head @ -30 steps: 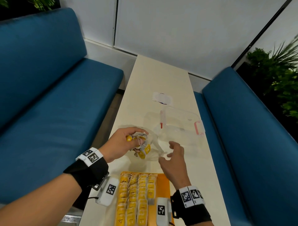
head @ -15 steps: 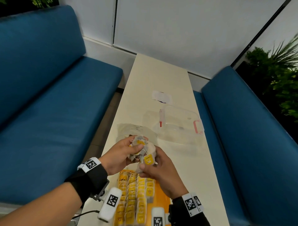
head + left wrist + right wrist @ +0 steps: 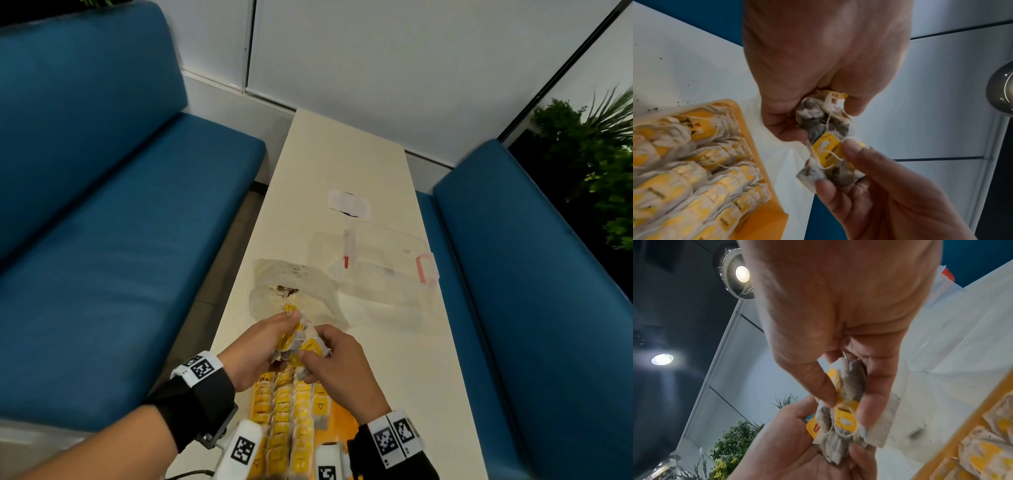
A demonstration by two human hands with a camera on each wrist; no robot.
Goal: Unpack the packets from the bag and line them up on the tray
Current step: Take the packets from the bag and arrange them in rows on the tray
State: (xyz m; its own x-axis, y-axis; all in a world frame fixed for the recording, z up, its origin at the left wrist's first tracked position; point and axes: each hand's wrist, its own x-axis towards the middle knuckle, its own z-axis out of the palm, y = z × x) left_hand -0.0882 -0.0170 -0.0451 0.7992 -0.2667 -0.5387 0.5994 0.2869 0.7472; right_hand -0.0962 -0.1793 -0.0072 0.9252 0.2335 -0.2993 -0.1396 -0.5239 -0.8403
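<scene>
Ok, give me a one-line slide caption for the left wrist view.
Both hands, left hand and right hand, pinch a tangled clump of tea packets beside the orange tray of lined-up packets.

My hands cover the tray's (image 3: 346,426) far end; its near end runs off the frame, and the tangled packets (image 3: 826,144) defy counting.

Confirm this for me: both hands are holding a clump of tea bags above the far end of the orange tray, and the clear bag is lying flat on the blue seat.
Not quite. The clear bag lies on the white table, not on the blue seat, as the head view shows. The rest holds: the left hand and right hand both hold a clump of tea bags above the far end of the orange tray.
</scene>
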